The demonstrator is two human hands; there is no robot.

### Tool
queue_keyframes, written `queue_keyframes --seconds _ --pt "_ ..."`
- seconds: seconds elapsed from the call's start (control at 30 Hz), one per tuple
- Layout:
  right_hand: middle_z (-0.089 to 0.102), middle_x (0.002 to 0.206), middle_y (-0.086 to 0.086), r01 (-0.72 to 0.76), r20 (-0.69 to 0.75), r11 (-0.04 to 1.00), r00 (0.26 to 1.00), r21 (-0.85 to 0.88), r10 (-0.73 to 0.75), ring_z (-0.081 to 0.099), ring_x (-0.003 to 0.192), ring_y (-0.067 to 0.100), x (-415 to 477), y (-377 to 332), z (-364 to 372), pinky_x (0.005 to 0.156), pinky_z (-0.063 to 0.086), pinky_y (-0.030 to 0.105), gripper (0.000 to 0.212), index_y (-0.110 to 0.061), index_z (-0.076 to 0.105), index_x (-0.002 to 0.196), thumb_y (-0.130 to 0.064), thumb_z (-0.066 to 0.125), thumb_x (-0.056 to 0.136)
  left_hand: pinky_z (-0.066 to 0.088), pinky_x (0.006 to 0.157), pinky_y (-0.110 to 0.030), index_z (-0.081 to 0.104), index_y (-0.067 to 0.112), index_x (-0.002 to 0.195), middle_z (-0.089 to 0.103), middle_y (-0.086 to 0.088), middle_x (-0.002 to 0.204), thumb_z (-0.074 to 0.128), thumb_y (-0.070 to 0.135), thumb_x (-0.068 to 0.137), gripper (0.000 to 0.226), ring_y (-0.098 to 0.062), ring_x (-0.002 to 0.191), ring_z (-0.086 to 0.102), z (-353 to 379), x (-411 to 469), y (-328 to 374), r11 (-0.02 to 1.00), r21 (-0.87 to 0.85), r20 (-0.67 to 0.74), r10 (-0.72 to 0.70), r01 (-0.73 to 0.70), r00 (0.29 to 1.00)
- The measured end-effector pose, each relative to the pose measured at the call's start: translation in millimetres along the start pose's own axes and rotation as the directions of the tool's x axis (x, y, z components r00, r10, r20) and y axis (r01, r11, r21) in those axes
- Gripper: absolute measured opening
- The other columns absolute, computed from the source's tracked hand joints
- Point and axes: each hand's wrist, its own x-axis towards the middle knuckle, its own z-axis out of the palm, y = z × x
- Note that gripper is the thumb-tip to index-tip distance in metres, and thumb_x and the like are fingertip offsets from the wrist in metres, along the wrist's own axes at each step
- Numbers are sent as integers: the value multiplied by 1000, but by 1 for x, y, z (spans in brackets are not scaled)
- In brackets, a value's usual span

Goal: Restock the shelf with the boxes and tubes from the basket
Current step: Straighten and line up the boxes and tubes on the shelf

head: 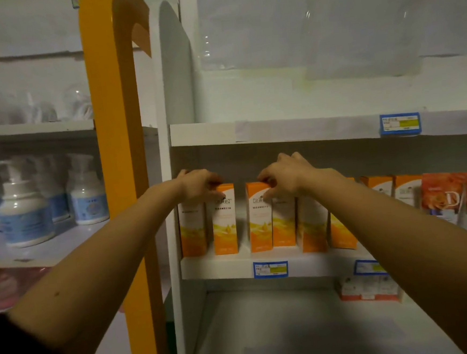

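A row of several tall orange and white boxes stands upright on the middle white shelf (233, 266). My left hand (199, 183) grips the top of the second box from the left (224, 219), beside the leftmost box (192, 230). My right hand (285, 178) pinches the top of the third box (259, 219). A narrow gap separates these two boxes. More of the same boxes (311, 226) continue to the right under my right forearm. No basket or tube is in view.
Orange-red pouches (451, 196) stand at the right end of the same shelf. A small white and red box (368, 289) lies on the lower shelf. An orange post (124, 185) divides off a left rack holding white pump bottles (25, 212). Blue price tags (270, 269) mark the shelf edges.
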Motion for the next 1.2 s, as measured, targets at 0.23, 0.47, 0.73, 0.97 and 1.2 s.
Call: queue_keyframes --seconds 0.23,0.47,0.73,0.97,1.2 --pt "57 125 0 39 -18 999 999 -39 -39 38 120 22 11 7 3 100 25 38 45 -33 49 130 -47 53 87 46 99 -40 52 10 127 60 -6 117 53 25 92 38 -26 113 57 -14 11 -8 980 -200 79 8 8 997" --pt "61 119 -2 52 -16 994 998 -91 -54 43 118 21 15 5 -1 102 25 39 40 -30 54 122 -47 55 86 47 100 -46 50 13 128 58 -10 126 53 27 92 39 -29 112 58 -11 27 -12 991 -105 132 -70 85 989" --pt "61 119 0 55 28 988 998 -145 -51 46 118 21 20 0 -4 102 25 38 40 -27 54 122 -47 54 87 47 100 -43 45 15 135 56 -9 130 45 23 96 40 -30 116 57 -13 29 -9 992 1 176 -122 124 977" --pt "60 114 2 61 83 998 995 -30 -58 53 109 22 30 -14 -17 96 36 35 39 -22 55 116 -45 59 85 48 98 -42 47 14 134 55 -10 131 32 26 100 39 -32 117 56 -14 28 -6 986 69 194 -161 150 968" --pt "61 115 6 55 10 968 998 246 -60 57 105 24 43 -39 -17 91 49 39 40 -17 57 114 -36 67 81 44 104 -41 41 10 138 50 -15 137 42 8 94 44 -32 123 50 -23 24 -9 989 76 -67 -120 125 990"
